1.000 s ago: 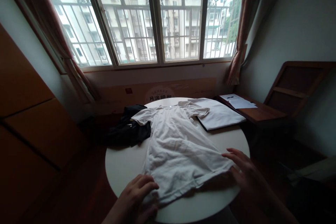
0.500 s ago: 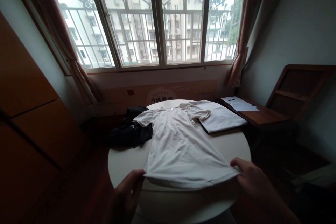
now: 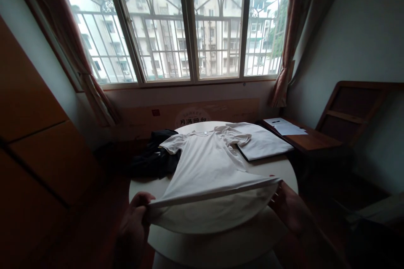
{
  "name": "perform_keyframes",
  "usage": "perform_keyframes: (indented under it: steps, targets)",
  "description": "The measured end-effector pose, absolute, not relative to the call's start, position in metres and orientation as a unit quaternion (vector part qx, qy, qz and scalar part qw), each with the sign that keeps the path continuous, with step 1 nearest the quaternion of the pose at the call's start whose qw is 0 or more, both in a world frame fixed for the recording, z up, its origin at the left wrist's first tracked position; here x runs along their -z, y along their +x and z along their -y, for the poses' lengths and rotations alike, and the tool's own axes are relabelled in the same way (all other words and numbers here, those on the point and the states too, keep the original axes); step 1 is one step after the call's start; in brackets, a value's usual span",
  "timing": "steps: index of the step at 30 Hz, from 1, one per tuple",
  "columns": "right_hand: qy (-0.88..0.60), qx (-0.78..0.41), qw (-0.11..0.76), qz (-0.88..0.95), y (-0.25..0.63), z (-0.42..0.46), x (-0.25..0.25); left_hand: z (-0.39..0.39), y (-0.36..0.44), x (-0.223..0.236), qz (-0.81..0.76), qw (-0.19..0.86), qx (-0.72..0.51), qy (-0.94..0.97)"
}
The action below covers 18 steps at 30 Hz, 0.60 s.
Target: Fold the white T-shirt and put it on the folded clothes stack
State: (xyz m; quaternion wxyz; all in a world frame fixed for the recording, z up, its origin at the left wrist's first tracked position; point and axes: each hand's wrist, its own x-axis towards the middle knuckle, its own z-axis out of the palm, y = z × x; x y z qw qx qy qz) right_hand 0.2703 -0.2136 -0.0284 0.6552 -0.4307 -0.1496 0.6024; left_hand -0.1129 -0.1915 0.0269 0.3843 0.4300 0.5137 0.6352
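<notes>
A white short-sleeved T-shirt [image 3: 208,164] is spread on a round white table [image 3: 287,176], its collar at the far side and its hem towards me. My left hand [image 3: 135,214] grips the hem's left corner with thumb and fingers closed. At the right corner, my right hand [image 3: 285,204] holds the hem, with some of its fingers hidden behind or inside the cloth. Between my hands the upper layer of the hem is stretched taut and raised. The lower layer sags beneath it, so the shirt's inside shows.
Dark clothing [image 3: 158,155] lies at the table's left edge, partly under the left sleeve. Folded white cloth [image 3: 263,143] with a dark edge lies at the back right. Beyond it, papers [image 3: 288,127] rest on a brown wooden surface [image 3: 322,141]. A barred window [image 3: 217,46] is behind.
Both hands have lifted the hem, and my left hand has moved outward to the left. The hem is now pulled wider and tighter, and its opening gapes.
</notes>
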Motion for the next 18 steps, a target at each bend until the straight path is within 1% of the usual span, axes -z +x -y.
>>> perform_keyframes:
  steps: [2,3,4,6,8,9,11,13,15,18]
  targets:
    - [-0.418,-0.642,0.621,0.166,0.264,0.211,0.026,0.191,-0.118,-0.022,-0.502,0.402,-0.624,0.443]
    - [-0.417,-0.63,0.628,0.185,0.262,0.21,0.026,0.19,-0.12,-0.019,-0.495,0.397,-0.624,0.456]
    - [-0.425,-0.593,0.654,0.203,0.261,0.209,0.027,0.19,-0.123,-0.015,-0.491,0.382,-0.624,0.473]
    - [-0.463,-0.462,0.717,0.242,0.262,0.209,0.032,0.19,-0.129,-0.007,-0.496,0.334,-0.615,0.513]
    - [-0.508,-0.324,0.73,0.321,0.267,0.213,0.039,0.191,-0.136,0.0,-0.523,0.284,-0.584,0.551]
    - [-0.526,-0.27,0.714,0.375,0.27,0.216,0.042,0.191,-0.139,0.002,-0.54,0.265,-0.565,0.565]
    - [-0.535,-0.202,0.659,0.488,0.276,0.223,0.048,0.192,-0.146,0.007,-0.568,0.231,-0.533,0.583]
    - [-0.524,-0.179,0.601,0.576,0.281,0.231,0.054,0.194,-0.152,0.009,-0.584,0.202,-0.511,0.597]
    - [-0.515,-0.18,0.535,0.645,0.284,0.239,0.058,0.197,-0.158,0.012,-0.587,0.174,-0.494,0.618]
    - [-0.524,-0.156,0.457,0.702,0.291,0.252,0.062,0.203,-0.168,0.019,-0.59,0.132,-0.459,0.65]
